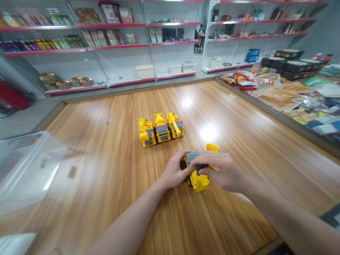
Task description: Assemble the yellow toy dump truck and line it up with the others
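Yellow toy truck [198, 172] sits on the wooden bench [101, 157] at 6 o'clock of a row of three toy vehicles [161, 130]. Left hand [175, 171] has its grip clamped on the truck's 9 o'clock side; right hand [224, 170] has its grip clamped over the top from 3 o'clock. Keep both wrists low, hold the body squarely, and align it with the row. A clear plastic tub [15, 168] lies at 9 o'clock.
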A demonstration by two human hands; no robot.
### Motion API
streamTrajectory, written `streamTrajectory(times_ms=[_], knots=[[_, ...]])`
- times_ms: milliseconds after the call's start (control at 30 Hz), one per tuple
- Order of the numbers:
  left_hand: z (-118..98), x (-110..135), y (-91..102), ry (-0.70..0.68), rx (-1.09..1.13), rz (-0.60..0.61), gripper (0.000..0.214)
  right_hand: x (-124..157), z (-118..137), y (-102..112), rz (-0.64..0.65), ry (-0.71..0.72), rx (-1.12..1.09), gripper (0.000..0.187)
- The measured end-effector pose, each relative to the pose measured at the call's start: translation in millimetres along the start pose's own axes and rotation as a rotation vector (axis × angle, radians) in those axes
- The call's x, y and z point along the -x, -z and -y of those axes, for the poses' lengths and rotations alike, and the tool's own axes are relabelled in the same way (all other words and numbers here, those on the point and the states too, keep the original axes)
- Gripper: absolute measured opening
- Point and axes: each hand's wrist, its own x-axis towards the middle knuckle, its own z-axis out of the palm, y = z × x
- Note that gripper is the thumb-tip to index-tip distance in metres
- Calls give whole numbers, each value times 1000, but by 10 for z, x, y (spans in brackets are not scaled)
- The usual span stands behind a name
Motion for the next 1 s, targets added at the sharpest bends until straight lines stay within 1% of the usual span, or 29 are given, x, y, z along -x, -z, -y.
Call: streamTrajectory(times_ms=[67, 133, 267, 300, 433, 533, 633, 700, 767, 800, 867, 933, 1000], knots=[[-5, 1, 3, -6, -6, -5, 39, 0, 16, -1, 38, 32, -11, 33], [-2, 3, 0, 0, -4, -9, 38, 4, 11, -10, 44, 20, -6, 35], [27, 6, -18, 15, 26, 0, 37, 17, -28, -7, -32, -47, 46, 33], [38, 7, -22, 15, 32, -2, 37, 19, -31, 3, -30, -45, 45, 34], [78, 8, -23, -6, 38, -8, 37, 21, -25, 35, 46, 14, 43, 44], [90, 9, -14, -15, 25, -3, 37, 23, -49, 9, 38, -28, 96, 48], [82, 8, -7, -7, 7, -3, 37, 28, -62, -17, 11, -84, 98, 42], [71, 7, -4, -2, 6, -4, 37, 25, -37, -12, 65, -72, 69, 39], [60, 7, -4, 1, 8, -5, 37, 15, 1, 0, 127, -35, 55, 42], [56, 8, -5, 1, 8, -7, 38, 9, 16, 3, 132, -23, 61, 43], [48, 10, -8, 5, 11, -14, 37, 1, 25, 5, 98, -40, 89, 41], [40, 12, -12, 16, 20, -20, 36, 0, 8, 6, 51, -93, 121, 36], [33, 12, -15, 35, 27, -16, 36, 8, -13, 17, 38, -120, 130, 34]])
